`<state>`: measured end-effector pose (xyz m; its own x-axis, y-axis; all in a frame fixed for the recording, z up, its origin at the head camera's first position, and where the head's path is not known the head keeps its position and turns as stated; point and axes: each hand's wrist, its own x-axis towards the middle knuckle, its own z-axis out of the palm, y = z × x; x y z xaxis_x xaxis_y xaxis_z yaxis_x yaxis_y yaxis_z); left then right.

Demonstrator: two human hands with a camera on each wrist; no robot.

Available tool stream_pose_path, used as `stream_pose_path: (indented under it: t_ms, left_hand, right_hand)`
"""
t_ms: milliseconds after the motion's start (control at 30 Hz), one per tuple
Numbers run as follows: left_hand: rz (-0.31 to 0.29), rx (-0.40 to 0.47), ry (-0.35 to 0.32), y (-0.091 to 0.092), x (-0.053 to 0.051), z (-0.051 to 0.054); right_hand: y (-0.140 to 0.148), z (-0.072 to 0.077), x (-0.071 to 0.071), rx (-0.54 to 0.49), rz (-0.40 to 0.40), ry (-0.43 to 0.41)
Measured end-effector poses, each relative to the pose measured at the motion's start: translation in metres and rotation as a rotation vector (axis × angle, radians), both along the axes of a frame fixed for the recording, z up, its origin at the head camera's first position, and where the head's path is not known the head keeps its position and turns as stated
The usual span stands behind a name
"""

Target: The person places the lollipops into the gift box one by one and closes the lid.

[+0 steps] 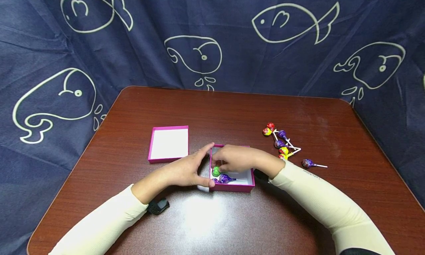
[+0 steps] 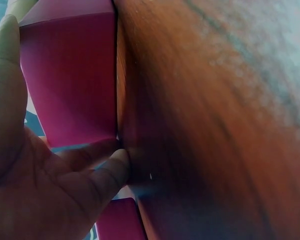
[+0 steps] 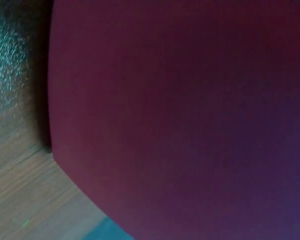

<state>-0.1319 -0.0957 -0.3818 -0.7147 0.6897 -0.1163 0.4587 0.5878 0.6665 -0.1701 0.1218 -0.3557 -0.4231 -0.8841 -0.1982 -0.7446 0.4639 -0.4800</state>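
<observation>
A magenta box point(image 1: 232, 188) with a pale inside stands on the table, holding purple-wrapped lollipops point(image 1: 226, 178) along its near wall. My left hand point(image 1: 186, 171) spans the box's left side, thumb at the near corner and fingers at the far one. The left wrist view shows the left hand point(image 2: 45, 175) spread against the magenta wall point(image 2: 72, 80). My right hand point(image 1: 237, 158) reaches into the box, fingers bent at a green lollipop point(image 1: 216, 171); its stick is hidden beneath the hand. The right wrist view is mostly filled by the box's outer wall point(image 3: 165, 120).
A shallow magenta lid point(image 1: 169, 143) with a white inside lies to the left. Several lollipops point(image 1: 279, 143) in red, yellow and purple wrappers lie in a cluster right of the box. One purple lollipop point(image 1: 307, 163) lies apart. A dark fish-patterned cloth point(image 1: 239, 63) hangs behind the table.
</observation>
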Motion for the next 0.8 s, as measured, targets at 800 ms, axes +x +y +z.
stream_pose_path:
  t_ms: [800]
  left_hand:
    - [0.011,-0.019,-0.013,0.000,0.001,0.002]
  right_hand:
    - [0.026,0.017,-0.001,-0.167,-0.059,0.024]
